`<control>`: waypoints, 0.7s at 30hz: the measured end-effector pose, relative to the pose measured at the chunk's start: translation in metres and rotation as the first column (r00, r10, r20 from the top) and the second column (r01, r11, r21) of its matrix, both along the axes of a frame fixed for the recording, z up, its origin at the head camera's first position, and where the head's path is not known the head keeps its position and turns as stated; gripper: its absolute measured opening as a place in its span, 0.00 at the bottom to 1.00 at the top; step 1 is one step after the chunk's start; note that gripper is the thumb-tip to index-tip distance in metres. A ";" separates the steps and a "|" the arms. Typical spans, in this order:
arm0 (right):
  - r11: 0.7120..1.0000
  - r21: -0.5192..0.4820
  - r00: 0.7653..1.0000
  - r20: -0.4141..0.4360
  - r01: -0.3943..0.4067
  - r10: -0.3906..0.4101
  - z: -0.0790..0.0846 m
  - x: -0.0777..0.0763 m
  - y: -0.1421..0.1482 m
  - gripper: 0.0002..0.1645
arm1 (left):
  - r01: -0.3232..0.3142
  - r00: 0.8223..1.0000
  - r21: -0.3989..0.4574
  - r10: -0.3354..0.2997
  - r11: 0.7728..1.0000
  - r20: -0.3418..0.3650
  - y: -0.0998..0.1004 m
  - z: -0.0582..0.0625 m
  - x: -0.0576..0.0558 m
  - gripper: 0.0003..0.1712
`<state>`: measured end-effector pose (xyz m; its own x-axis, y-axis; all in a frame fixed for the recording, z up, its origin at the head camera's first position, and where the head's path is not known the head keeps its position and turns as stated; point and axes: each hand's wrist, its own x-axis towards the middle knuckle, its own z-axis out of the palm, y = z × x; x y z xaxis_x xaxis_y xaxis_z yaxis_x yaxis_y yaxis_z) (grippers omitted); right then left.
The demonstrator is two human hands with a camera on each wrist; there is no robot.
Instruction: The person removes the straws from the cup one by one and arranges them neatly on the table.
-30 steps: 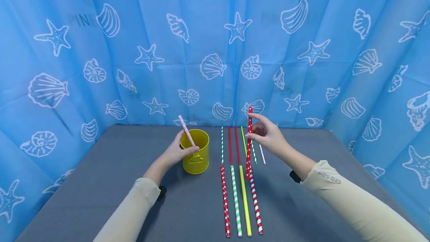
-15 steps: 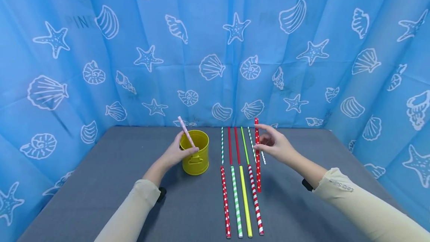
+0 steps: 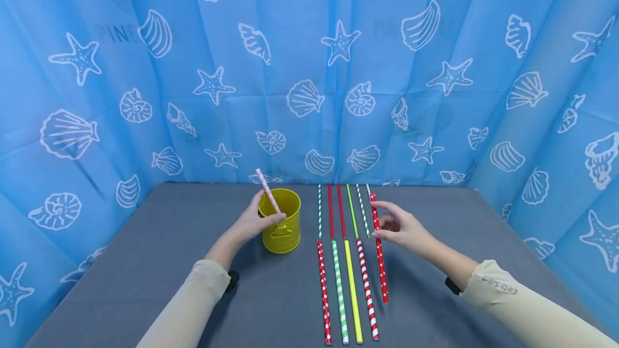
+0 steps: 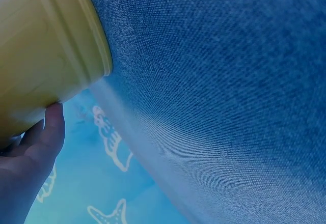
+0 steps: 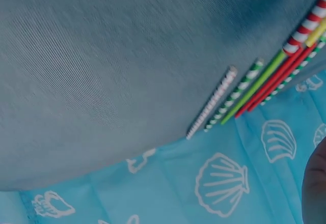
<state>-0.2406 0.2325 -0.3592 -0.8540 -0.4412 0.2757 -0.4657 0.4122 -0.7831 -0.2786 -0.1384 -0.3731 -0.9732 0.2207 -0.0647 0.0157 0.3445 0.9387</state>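
My left hand [image 3: 253, 219] grips the side of a small yellow bucket [image 3: 286, 238], thumb at the near rim. A pale pink paper straw [image 3: 267, 189] leans inside the bucket, its lower part hidden. In the left wrist view, fingers [image 4: 53, 124] press against the bucket's wall. My right hand [image 3: 403, 227] pinches a red straw with white stars [image 3: 380, 262] near its upper part, beside the red-and-white striped straw [image 3: 367, 289]. I cannot tell whether the starred straw's near end touches the table. Only an edge of the right hand shows in the right wrist view.
The near row also has a red heart-patterned straw [image 3: 324, 294], a green-striped straw [image 3: 339, 291] and a yellow straw [image 3: 353, 291]. Behind lie several thinner straws, among them a lime one [image 3: 352, 211]. A grey cloth [image 3: 169, 251] covers the table; a blue shell-print curtain [image 3: 309, 69] surrounds it.
My right hand has moved right, nearer and down with the red starred straw, from above the other straws to the row's right end. The left hand, bucket and pink straw stay put.
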 end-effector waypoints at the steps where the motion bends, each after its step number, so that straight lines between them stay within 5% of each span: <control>1: 1.000 0.003 1.000 0.012 -0.004 0.004 -0.002 0.001 0.001 0.38 | 0.001 1.000 0.000 -0.001 1.000 0.000 0.000 0.000 0.000 0.55; 13: 0.999 0.043 0.989 0.150 -0.020 0.013 -0.022 0.007 0.010 0.40 | -0.012 1.000 -0.022 0.012 1.000 0.017 0.003 -0.001 -0.001 0.55; 21: 0.994 0.031 0.970 0.225 -0.104 0.094 -0.033 0.007 0.012 0.38 | 0.008 1.000 -0.010 -0.008 1.000 -0.002 0.000 -0.002 0.000 0.54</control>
<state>-0.2333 0.2448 -0.3921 -0.8432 -0.5340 0.0623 -0.3215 0.4079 -0.8545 -0.2789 -0.1388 -0.3746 -0.9714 0.2283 -0.0647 0.0207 0.3534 0.9352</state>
